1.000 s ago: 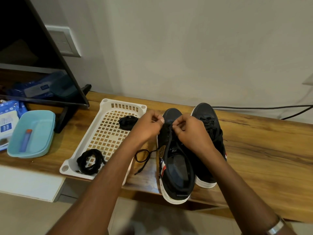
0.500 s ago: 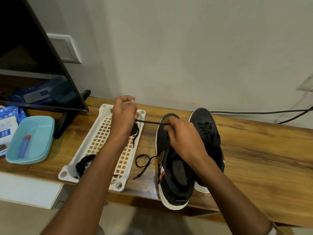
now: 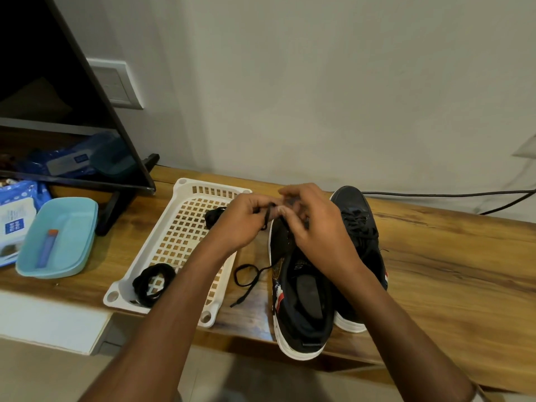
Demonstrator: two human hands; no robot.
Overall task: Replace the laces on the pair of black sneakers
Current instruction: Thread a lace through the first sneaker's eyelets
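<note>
We see both hands over the toe end of the left black sneaker. It sits on the wooden bench, long axis running near to far, toe toward the wall, heel overhanging the near edge. The right black sneaker lies just beside it, parallel, same heading, already laced.

Left hand pinches the black lace between thumb and fingers. Right hand has fingers curled at the same spot; whether it actually grips the lace we cannot tell, fingertips are blurred. The lace's free end loops on the bench between the sneaker and the white basket.

In the basket: one coiled lace bundle at the near end, another at the far end.
</note>
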